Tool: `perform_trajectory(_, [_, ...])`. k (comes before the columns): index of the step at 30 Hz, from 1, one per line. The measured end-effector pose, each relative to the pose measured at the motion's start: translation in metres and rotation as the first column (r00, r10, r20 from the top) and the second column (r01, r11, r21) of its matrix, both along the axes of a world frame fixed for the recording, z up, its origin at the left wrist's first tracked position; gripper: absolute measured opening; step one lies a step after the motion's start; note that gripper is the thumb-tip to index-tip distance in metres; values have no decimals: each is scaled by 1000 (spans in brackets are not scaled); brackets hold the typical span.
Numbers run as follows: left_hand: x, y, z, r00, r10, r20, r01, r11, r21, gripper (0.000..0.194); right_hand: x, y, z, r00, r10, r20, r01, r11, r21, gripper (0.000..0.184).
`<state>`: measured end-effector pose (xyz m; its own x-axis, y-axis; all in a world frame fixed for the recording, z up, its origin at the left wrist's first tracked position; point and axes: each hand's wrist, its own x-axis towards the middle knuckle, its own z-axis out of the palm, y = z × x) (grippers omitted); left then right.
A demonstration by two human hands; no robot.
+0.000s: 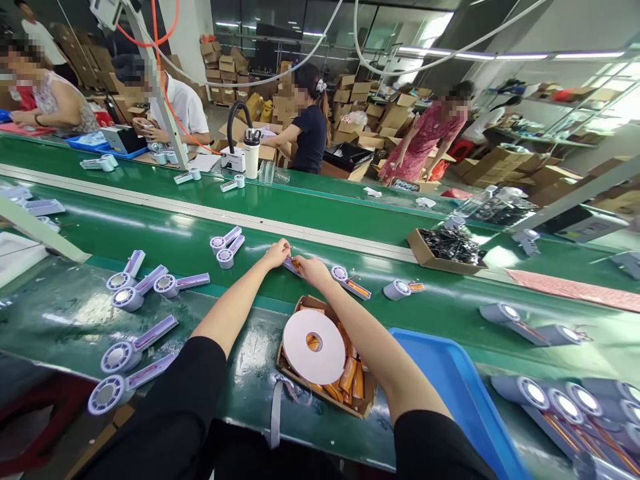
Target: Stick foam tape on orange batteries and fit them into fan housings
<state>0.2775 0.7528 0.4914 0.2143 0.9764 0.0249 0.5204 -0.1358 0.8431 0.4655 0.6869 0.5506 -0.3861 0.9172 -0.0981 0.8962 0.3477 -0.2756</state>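
Over the green belt [165,233], my left hand [277,254] is closed in a pinch on something too small to make out. Close beside it, my right hand [313,271] has its fingers on an orange battery [295,264] at a purple fan handle [290,266], mostly hidden by my hands. Right of them lies a handheld fan [351,283] with an orange battery in its open handle. Below my hands, a cardboard box [367,405] holds several orange batteries [349,375], and a white tape roll [325,333] rests on top.
Several open-handled fans [123,357] lie at left, and more fans [570,400] cluster at right. A blue tray [450,373] is beside my right arm. A box of black parts [447,248] stands on the belt. Co-workers [310,127] are across the line.
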Motion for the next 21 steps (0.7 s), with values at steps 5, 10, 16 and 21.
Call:
perform_trajectory(5, [14, 2, -6, 984, 123, 130, -116, 991, -66, 34, -9, 6, -2, 986, 74, 149, -71, 997, -27, 36])
perform_trajectory(10, [22, 1, -5, 973, 162, 167, -147, 985, -94, 32, -9, 9, -7, 987, 68, 147, -65, 997, -29, 37])
perform_trajectory(16, [23, 2, 1, 983, 79, 164, -63, 992, -106, 29, 1, 11, -17, 1000, 20, -14, -20, 1000, -8, 30])
perform_trajectory(21, [26, 3, 1, 994, 18, 108, -6, 994, -111, 29, 3, 13, -30, 983, -55, -176, 52, 998, -21, 24])
